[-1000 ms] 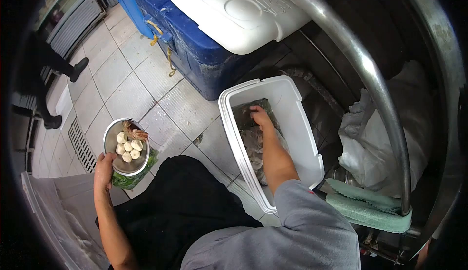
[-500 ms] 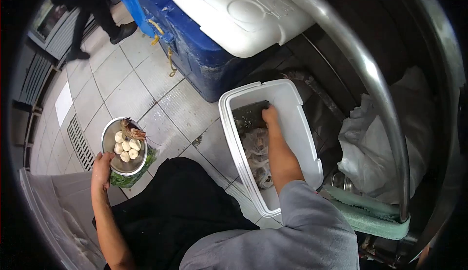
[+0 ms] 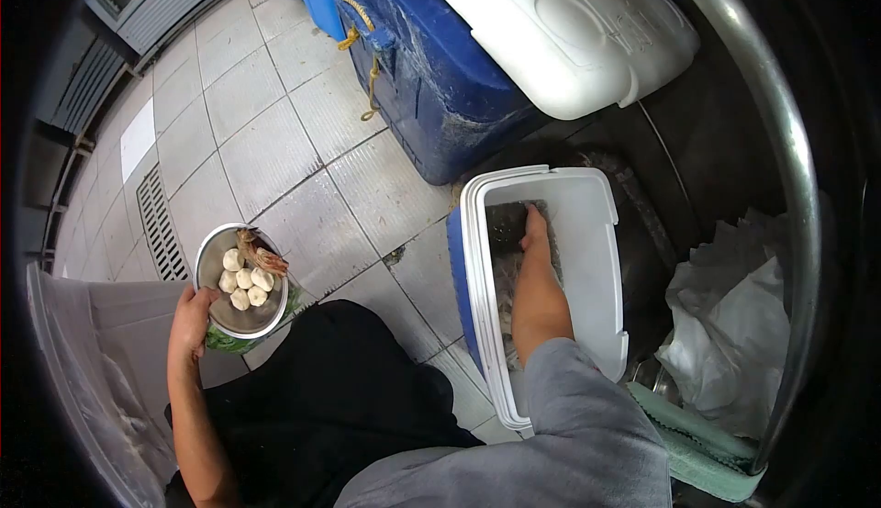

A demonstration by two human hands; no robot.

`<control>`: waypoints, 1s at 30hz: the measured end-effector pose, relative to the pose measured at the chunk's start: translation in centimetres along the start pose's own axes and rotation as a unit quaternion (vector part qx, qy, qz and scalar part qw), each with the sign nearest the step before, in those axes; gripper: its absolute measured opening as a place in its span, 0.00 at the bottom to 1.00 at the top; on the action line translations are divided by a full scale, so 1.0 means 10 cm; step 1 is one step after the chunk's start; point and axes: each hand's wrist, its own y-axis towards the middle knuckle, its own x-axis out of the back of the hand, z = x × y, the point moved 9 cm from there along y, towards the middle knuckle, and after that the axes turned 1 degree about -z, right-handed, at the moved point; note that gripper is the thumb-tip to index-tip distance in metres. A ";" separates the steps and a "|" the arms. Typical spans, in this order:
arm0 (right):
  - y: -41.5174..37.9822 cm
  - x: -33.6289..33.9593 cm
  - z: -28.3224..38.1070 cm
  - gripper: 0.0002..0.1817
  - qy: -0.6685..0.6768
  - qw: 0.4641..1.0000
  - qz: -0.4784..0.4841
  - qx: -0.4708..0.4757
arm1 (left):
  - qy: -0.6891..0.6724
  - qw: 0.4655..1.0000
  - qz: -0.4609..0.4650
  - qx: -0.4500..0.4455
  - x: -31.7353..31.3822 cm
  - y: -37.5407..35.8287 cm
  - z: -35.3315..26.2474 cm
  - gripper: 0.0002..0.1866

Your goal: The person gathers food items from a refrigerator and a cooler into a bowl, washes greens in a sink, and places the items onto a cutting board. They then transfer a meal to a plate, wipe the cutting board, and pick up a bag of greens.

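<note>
My left hand [image 3: 191,320] grips the rim of a round metal bowl [image 3: 214,256]. Inside it lie several whitish balls [image 3: 243,279] and a reddish-brown prawn [image 3: 263,253] near the far edge. Green leaves [image 3: 229,341] show beneath the bowl. On the other side, my right hand [image 3: 535,225] reaches down into a deep white-lined cooler box [image 3: 587,260], at the dark water [image 3: 507,223] by its far end. Its fingers are mostly hidden, so what it holds, if anything, does not show. Pale, glossy contents I cannot name lie under my forearm.
A large blue tub [image 3: 431,77] with a white lid [image 3: 569,40] on top stands beyond the cooler. To the right are a curved metal rail [image 3: 789,141], a white sack [image 3: 725,315] and a green cloth [image 3: 697,444]. A floor drain [image 3: 161,223] lies left.
The view has shifted, and the legs of another person at the upper left are out of sight. My right hand remains in the cooler, its fingers now less visible; the left still holds the bowl.
</note>
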 end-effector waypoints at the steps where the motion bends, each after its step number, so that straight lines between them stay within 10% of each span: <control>1: -0.06 -0.04 -0.03 0.29 0.034 0.999 0.007 -0.031 | 0.001 1.000 0.001 0.001 0.01 0.05 0.06 0.17; 30: -1.90 -0.23 0.66 0.27 0.290 0.881 0.372 0.040 | 0.020 0.998 0.048 -0.027 -0.18 -0.21 -0.34 0.19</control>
